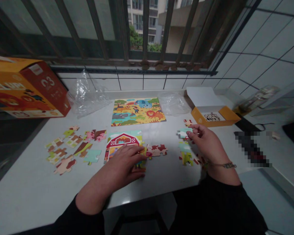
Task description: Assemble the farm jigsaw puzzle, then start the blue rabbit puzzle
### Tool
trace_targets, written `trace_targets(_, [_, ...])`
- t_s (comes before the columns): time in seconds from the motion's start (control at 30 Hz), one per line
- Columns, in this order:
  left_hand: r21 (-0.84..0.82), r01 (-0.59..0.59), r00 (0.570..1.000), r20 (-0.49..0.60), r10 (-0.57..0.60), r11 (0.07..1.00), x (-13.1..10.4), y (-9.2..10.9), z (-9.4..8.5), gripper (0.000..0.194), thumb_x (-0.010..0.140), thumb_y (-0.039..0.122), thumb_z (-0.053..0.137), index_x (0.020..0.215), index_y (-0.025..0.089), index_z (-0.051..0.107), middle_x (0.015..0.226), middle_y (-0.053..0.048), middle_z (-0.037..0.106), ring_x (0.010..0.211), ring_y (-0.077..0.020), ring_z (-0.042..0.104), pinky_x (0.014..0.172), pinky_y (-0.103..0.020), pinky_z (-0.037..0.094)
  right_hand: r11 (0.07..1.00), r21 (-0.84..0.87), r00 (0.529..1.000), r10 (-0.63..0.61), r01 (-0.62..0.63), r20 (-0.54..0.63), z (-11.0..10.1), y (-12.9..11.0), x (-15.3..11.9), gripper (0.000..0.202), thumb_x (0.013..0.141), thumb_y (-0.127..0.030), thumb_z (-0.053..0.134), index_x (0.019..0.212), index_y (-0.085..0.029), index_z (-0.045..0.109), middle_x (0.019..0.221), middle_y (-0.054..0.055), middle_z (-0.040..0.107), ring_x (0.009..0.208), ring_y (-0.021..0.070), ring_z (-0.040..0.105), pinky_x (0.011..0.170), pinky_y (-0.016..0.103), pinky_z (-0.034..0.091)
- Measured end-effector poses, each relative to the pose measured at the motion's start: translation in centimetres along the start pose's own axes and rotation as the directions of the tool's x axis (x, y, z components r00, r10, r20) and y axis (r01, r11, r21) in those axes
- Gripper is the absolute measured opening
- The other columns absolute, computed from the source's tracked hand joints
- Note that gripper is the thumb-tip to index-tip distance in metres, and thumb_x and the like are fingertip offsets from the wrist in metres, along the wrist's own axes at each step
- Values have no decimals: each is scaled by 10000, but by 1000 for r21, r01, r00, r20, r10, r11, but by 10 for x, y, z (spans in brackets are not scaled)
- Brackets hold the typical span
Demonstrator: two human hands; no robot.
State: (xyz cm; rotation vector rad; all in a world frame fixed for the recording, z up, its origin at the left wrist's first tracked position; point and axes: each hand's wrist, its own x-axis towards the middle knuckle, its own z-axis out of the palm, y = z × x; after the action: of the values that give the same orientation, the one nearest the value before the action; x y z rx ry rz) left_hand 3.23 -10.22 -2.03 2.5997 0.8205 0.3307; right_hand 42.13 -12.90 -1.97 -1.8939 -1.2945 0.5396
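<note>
My left hand lies with its fingers spread over the lower right part of a partly joined puzzle that shows a red barn. Just right of its fingertips is a joined brown-and-white cow strip. My right hand pinches a pale blue and white puzzle piece above a group of loose pieces. Under that hand are a pale blue piece and a green piece. More loose pieces are scattered left of the barn puzzle.
A colourful animal picture sheet lies behind the puzzle, between two clear plastic bags. An open yellow box stands at the back right. A large orange box is at the far left, and a barred window spans the back.
</note>
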Motion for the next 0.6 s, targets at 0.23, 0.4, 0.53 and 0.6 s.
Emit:
trace_targets(0.23, [-3,-16,999,-34,16,1000,-1,-3,-3,492,974,320,802,1458,350,715,1602,-99,645,1473,-366,604,1231,-601,504,978,-152,957,100,-145,-271,-15,17,6,481,894,-419,729,1301,-163,732,946,75,796,794,244,736,774,369,526])
trace_targets(0.4, [45,36,999,-16,-35,998,-3,-8,-6,472,1011,387,768,1476,324,716,1649,-119,619,1513,-381,581,1261,-629,481,872,-410,939,140,-267,-314,-33,33,8,349,932,-368,681,1205,-171,776,998,121,820,875,290,742,785,389,503])
trace_targets(0.53, [76,53,999,-15,-52,996,-2,-14,-4,484,1015,399,744,1489,309,709,1648,-122,627,1515,-378,588,1262,-628,487,782,-528,931,179,-331,-318,-44,37,1,367,941,-353,688,1245,-163,762,1117,158,830,977,323,756,793,403,497])
trace_targets(0.6, [88,53,999,-11,-52,995,-2,-17,-3,478,1020,422,734,1482,300,715,1643,-128,633,1513,-384,593,1259,-636,488,763,-560,933,159,-324,-324,-51,33,-6,402,950,-385,697,1279,-160,752,1180,177,822,1005,335,759,790,411,502])
